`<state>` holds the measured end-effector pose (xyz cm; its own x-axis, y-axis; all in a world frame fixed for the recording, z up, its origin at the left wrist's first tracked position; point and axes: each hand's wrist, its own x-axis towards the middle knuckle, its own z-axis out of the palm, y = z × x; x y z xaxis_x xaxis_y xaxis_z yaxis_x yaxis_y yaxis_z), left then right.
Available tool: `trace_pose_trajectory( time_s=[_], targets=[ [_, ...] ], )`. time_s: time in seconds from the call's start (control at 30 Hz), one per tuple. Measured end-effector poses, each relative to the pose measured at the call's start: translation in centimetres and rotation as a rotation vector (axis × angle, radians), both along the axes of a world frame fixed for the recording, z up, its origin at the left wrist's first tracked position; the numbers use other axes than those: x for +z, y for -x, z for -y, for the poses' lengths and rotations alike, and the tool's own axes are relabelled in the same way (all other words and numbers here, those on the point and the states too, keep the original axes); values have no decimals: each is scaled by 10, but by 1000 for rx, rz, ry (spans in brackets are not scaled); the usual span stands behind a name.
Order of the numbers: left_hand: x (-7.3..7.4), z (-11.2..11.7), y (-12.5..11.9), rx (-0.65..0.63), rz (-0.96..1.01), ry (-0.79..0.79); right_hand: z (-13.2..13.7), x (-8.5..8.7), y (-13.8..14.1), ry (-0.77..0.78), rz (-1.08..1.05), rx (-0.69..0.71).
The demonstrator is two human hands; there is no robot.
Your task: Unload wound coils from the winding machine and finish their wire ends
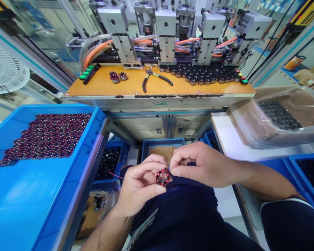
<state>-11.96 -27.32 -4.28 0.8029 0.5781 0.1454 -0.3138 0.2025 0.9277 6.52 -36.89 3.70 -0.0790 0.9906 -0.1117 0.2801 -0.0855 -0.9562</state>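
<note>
My left hand [140, 183] pinches a small round wound coil [162, 177] with red windings, held over my lap. My right hand [199, 164] comes in from the right, its thumb and forefinger pressed together at the coil's right edge. A thin red wire trails from the coil toward the left. Both hands hover below the orange workbench [107, 85].
A blue bin [28, 195] at left holds several coils [47, 136]. On the bench lie pliers [155, 77], two loose coils [117, 76] and a cluster of dark coils [206, 74] under the machine heads [166, 35]. A plastic-wrapped tray [277, 116] sits at right. More blue bins [162, 144] stand below.
</note>
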Motion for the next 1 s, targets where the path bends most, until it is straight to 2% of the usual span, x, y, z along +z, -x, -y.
trace_pose_trajectory(
  time_s=[0.27, 0.4, 0.47, 0.57, 0.67, 0.83, 1.0],
  targets=[
    [2, 1, -1, 26, -10, -30, 5, -1, 3, -66, 88, -7],
    [0, 0, 0, 11, 18, -11, 14, 1, -5, -155, 199, 189],
    [-2, -1, 1, -26, 52, 34, 16, 1, -11, -283, 347, 235],
    [-3, 0, 0, -80, 89, 98, 13, -5, -16, -638, 605, 164],
    [-2, 3, -2, -135, 104, 174, 4, -12, -15, -892, 675, 189],
    [2, 5, -3, -225, 67, 286, -7, -16, -9, -994, 630, 203],
    [5, 6, -4, -247, 76, 307, -10, -14, -10, -1027, 627, 241]
  ],
)
